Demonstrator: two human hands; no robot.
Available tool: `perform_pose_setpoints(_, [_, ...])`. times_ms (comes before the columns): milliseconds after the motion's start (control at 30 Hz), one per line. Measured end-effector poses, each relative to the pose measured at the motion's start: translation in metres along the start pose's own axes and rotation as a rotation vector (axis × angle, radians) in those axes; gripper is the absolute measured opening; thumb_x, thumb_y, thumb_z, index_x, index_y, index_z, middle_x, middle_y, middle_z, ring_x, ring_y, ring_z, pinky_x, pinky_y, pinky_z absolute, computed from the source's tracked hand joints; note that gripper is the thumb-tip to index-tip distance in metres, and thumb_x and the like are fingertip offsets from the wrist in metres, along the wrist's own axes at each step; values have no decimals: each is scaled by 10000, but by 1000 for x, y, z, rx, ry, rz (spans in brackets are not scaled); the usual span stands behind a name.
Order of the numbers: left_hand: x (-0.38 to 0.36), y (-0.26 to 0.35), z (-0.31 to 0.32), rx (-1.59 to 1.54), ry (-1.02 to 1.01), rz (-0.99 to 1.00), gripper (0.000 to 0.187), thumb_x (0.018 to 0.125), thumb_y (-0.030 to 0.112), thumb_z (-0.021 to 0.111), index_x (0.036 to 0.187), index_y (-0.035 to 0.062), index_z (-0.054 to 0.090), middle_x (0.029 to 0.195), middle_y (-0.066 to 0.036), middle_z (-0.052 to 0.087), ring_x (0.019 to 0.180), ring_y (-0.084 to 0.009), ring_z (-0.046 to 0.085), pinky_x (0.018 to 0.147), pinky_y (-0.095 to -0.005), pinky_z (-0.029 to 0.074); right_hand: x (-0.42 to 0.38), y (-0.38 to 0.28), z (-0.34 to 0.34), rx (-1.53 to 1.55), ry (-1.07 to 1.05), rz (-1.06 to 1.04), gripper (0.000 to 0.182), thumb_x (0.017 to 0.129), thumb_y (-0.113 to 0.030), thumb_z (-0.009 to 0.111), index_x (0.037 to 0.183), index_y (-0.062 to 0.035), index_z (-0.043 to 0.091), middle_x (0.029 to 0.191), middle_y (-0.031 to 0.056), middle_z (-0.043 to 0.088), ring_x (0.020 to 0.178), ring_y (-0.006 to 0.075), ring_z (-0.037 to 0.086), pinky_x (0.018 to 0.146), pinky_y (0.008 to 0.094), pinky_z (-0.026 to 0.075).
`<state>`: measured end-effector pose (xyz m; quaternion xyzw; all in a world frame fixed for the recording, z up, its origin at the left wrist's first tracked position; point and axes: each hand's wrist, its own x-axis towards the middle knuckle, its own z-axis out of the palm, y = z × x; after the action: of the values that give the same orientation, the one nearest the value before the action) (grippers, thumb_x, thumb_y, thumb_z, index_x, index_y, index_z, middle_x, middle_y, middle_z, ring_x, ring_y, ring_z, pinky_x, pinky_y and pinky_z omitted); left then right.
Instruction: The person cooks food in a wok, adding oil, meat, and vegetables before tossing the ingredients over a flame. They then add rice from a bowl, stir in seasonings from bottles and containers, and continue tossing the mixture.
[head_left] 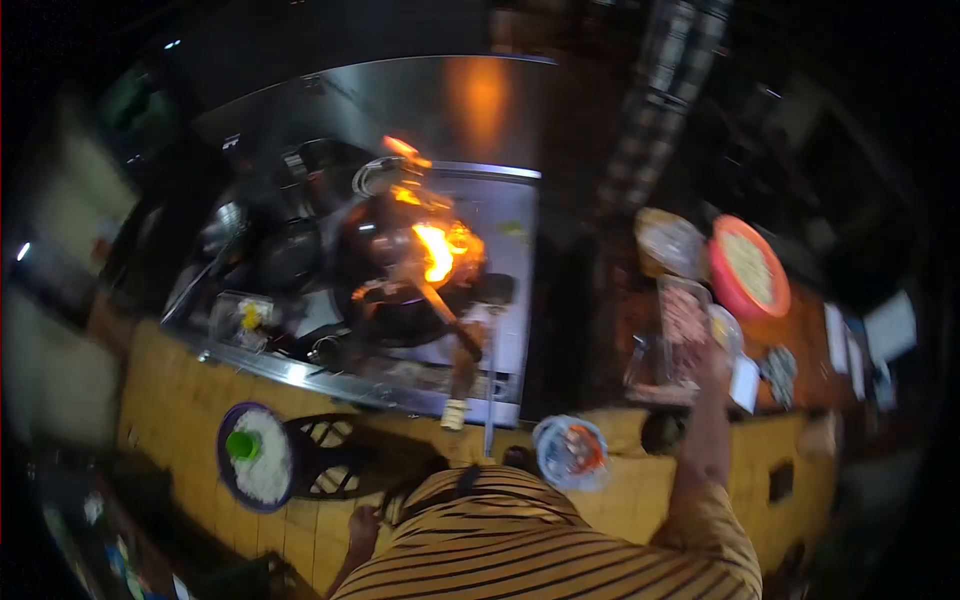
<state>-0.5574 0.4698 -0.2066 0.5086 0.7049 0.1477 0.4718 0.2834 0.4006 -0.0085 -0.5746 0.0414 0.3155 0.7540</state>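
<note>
Left hand (362, 523) resting low by the tiled worktop's (180, 400) near edge, grip impossible to tell; right hand (712, 362) reaching into the clear container (684, 318) at the right end, fingers hidden; flaming wok (405, 290) beyond on the stove.

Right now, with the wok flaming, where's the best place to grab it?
Take the wok by its long wooden handle, near the end that points toward the counter's front edge. Come from the near side, low. The handle juts away from the flames, so a hand there probably stays clear of fire and hot rim.
</note>
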Motion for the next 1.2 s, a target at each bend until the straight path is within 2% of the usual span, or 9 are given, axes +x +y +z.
perform_pose_setpoints(133, [23,-54,-22,622,34,234,388,957,334,447,916,1,643,764,-145,641,582,-283,587,607,-443,475,49,8,-29,268,145,-72,94,899,-149,579,978,-97,585,852,67,610,775,187,599,622,354,547])
perform_pose_setpoints(267, [30,-95,-87,-407,-226,-235,353,1015,277,404,922,5,609,836,-128,637,522,-194,516,498,-380,450,-9,15,8,453,38,-339,149,900,-181,566,1000,-73,585,836,63,617,749,190,603,614,289,540])
perform_pose_setpoints(300, [20,-115,-92,-849,-218,-88,359,1015,293,404,975,-11,591,790,-112,622,519,-161,515,466,-325,441,-34,17,45,478,153,-294,146,896,-195,572,971,-71,578,802,56,609,683,163,587,552,244,502])
perform_pose_setpoints(333, [-1,-60,-99,-112,36,-260,364,1010,322,414,972,-4,569,774,-107,610,522,-153,516,461,-302,431,-60,23,87,492,254,-236,150,891,-209,579,942,-68,571,769,49,601,617,135,572,489,198,463])
perform_pose_setpoints(533, [-3,-34,-119,-340,107,-249,386,987,364,469,942,1,593,668,-70,586,530,-141,525,494,-271,437,-154,155,249,243,-373,465,103,894,-164,577,867,-71,543,639,-14,464,443,69,365,353,201,277])
perform_pose_setpoints(767, [8,-7,-113,-346,72,-182,395,988,351,461,963,-21,594,692,-69,572,568,-145,532,522,-284,449,-153,212,459,246,-788,489,238,895,-217,585,1039,-36,527,933,109,549,785,231,559,724,353,487])
perform_pose_setpoints(833, [4,-4,-107,-359,96,-181,391,992,346,457,965,-20,592,691,-69,573,567,-141,529,521,-281,444,-182,184,487,-429,-326,280,310,915,-257,552,1125,-32,517,861,66,590,902,264,583,819,425,463])
perform_pose_setpoints(967, [-11,4,-91,-305,62,-224,371,995,339,449,964,-1,596,683,-70,577,557,-136,525,499,-270,430,-176,172,409,-86,-750,118,371,894,-269,629,1156,-17,555,1006,143,604,775,214,622,678,343,519])
perform_pose_setpoints(1200, [-5,-71,-30,-116,-66,-299,359,985,310,469,1033,-12,619,738,-108,634,560,-148,553,463,-295,438,-142,87,154,-711,-49,-314,217,954,-201,554,910,-3,632,707,63,622,543,100,555,486,245,455])
